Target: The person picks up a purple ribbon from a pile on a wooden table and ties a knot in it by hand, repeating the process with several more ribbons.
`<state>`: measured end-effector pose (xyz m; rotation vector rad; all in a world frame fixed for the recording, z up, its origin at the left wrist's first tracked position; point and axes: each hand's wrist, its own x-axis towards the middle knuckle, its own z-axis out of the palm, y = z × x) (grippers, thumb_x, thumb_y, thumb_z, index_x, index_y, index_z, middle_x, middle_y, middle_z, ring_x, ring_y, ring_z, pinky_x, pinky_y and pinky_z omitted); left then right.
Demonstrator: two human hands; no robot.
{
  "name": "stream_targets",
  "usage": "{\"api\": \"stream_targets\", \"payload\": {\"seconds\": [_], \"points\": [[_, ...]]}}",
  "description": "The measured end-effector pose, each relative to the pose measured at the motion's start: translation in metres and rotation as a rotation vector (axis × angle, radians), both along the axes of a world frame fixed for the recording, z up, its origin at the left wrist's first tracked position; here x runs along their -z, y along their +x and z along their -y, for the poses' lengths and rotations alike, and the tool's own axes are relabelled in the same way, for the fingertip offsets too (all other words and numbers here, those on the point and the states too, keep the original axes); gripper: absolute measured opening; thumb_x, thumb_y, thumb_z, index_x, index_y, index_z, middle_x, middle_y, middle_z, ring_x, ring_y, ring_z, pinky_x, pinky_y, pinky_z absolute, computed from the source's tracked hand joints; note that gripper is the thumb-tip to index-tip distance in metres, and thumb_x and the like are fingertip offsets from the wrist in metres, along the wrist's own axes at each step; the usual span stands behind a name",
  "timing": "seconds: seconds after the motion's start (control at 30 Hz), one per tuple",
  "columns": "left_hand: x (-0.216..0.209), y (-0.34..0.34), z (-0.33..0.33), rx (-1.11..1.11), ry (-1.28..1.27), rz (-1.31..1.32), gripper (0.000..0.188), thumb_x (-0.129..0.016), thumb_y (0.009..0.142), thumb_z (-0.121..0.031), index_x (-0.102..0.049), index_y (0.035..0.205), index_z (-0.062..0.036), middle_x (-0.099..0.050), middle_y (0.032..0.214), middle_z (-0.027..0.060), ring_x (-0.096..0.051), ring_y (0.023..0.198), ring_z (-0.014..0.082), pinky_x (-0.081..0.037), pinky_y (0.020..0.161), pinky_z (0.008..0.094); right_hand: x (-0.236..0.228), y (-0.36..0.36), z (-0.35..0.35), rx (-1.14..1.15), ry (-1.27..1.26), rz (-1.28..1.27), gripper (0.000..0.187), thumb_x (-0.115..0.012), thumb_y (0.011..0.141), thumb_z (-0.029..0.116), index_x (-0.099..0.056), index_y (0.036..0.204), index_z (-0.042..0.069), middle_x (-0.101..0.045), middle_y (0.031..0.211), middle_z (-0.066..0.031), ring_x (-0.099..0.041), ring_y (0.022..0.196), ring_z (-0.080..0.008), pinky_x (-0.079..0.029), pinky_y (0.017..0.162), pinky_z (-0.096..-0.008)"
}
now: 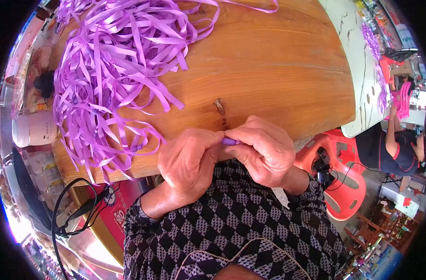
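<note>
Close together over the near edge of the wooden table, both my hands are closed around one small purple piece [229, 141]. My right hand [265, 149] pinches it between thumb and forefinger. At its other end, the curled fingers of my left hand [189, 161] grip it. Most of the piece is hidden by my fingers, so I cannot tell its exact kind. A large tangled heap of purple ribbon straps [115, 60] covers the left and far left of the table, its nearest loops lying just left of my left hand.
The brown wooden table [269, 60] meets a white marbled surface [350, 51] on the right, where more purple straps [380, 79] lie. A red plastic stool [346, 196] with black cables stands at the right. Another person [402, 149] sits farther right. A whitish container [33, 129] is at left.
</note>
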<state>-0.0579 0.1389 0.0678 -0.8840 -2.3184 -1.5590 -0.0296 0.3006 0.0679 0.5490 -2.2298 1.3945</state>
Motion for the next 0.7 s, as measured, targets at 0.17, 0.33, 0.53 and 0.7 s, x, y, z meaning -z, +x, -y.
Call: {"api": "stream_targets", "payload": {"seconds": [0.17, 0.33, 0.53, 0.7], "points": [[-0.008, -0.003, 0.0, 0.04, -0.042, 0.154, 0.024, -0.066, 0.068, 0.005, -0.059, 0.091, 0.0019, -0.061, 0.079, 0.0116, -0.06, 0.064, 0.0225, -0.047, 0.057, 0.0291, -0.01, -0.006, -0.017, -0.096, 0.027, 0.091, 0.013, -0.064, 0.07, -0.007, -0.061, 0.082, -0.003, -0.058, 0.067, -0.0071, -0.05, 0.052, -0.0149, -0.037, 0.045, -0.0261], [-0.004, -0.006, 0.005, -0.177, -0.02, -0.021, 0.035, -0.069, 0.068, 0.0, -0.056, 0.1, 0.0019, -0.06, 0.086, 0.012, -0.059, 0.066, 0.0214, -0.047, 0.058, 0.0288, -0.041, -0.071, -0.058, 0.172, -0.076, 0.45, 0.009, -0.059, 0.077, 0.009, -0.063, 0.079, 0.001, -0.058, 0.066, -0.0023, -0.048, 0.057, -0.006, -0.035, 0.05, -0.0205], [0.001, 0.005, 0.021, 0.002, -0.088, -0.019, 0.03, -0.069, 0.066, 0.003, -0.058, 0.095, 0.0024, -0.06, 0.081, 0.0127, -0.058, 0.065, 0.0237, -0.046, 0.054, 0.0311, -0.038, -0.232, -0.146, -0.747, -0.652, 0.219, 0.01, -0.056, 0.064, 0.008, -0.063, 0.068, 0.002, -0.057, 0.053, -0.0079, -0.049, 0.044, -0.016, -0.038, 0.043, -0.0271], [0.012, 0.01, 0.04, -0.037, -0.073, -0.141, 0.029, -0.069, 0.065, 0.005, -0.06, 0.092, 0.0011, -0.061, 0.077, 0.0108, -0.058, 0.062, 0.0242, -0.045, 0.054, 0.0312, -0.091, -0.295, -0.178, 0.484, -0.079, -0.003, 0.008, -0.055, 0.067, 0.006, -0.061, 0.062, 0.006, -0.056, 0.056, -0.0043, -0.044, 0.042, -0.0102, -0.029, 0.035, -0.0231]]}}
